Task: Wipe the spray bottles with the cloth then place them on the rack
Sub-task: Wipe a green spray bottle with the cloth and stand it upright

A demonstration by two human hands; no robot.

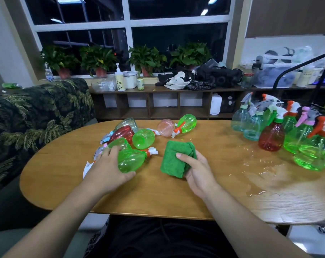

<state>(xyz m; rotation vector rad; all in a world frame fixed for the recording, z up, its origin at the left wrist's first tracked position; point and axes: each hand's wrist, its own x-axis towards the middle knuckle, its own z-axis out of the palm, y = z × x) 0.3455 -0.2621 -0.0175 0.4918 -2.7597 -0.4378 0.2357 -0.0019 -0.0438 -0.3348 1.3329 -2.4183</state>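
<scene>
Leaf-print sofa (36, 112) sits at 9 o'clock of the wooden table (158, 198). L hand (109, 168) grips a green spray btl (132, 161) lying on its side on the table. Fingers curl over the fat end, thumb under the near edge, nozzle pointing to 3 o'clock. At 12 o'clock of it is a heap of lying btls (143, 138): red, green, clear. A pink btl (166, 127) and a second green btl (187, 122) lie toward 1 o'clock. R hand (199, 172) pinches the folded green cloth (173, 159), index finger straight across the top, other fingers tucked beneath. The cloth is at 3 o'clock of the held btl, just beside it; can't tell if it touches the table. A water film (260, 174) spreads at 3 o'clock of the cloth. Upright btls (273, 140) cluster at the table's 2 o'clock edge.
</scene>
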